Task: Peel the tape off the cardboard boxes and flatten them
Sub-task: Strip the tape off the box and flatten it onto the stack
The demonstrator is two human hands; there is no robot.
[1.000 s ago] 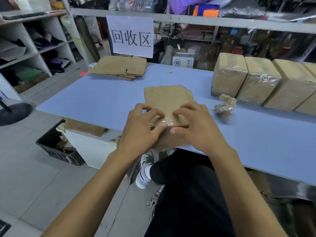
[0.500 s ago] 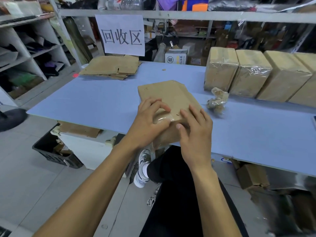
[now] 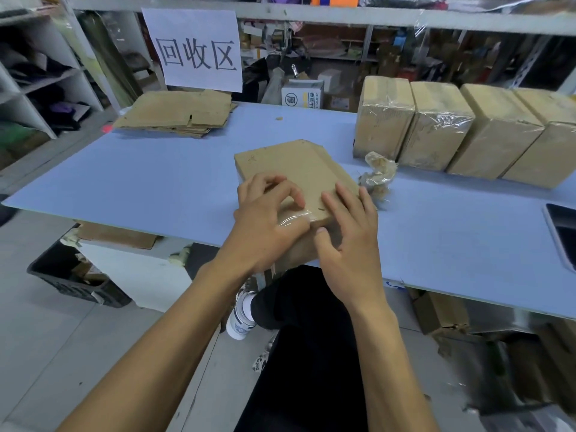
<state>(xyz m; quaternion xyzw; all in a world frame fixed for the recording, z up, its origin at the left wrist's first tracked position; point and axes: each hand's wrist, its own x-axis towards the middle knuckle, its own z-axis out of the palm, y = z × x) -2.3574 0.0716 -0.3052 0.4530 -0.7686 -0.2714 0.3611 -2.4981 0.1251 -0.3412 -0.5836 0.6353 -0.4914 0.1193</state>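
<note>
- You are in the peeling step: the cardboard box [image 3: 299,179] lies on the bench [image 3: 162,182] right under your fingers, its near end hanging over the bench edge toward your lap.
- Your left hand [image 3: 265,226] has its fingers curled, tips down on the box top and thumb at the strip of clear tape [image 3: 296,218] that crosses the near end. It looks like picking at the tape's edge; whether any tape is actually pinched, I cannot tell.
- Your right hand [image 3: 349,241] lies flat with fingers spread and straight, pressing the box just right of the left fingers, thumb by the tape.
- Next move, as I judge it: get a nail under the tape end, pinch it, and pull low along the box while the right hand holds it down.
- A wad of stripped tape [image 3: 377,177] sits just beyond your right fingers, and past it a row of wrapped boxes [image 3: 467,132] not yet done.
- Flattened cardboard [image 3: 177,113] is stacked well away, beyond your left fingers.
</note>
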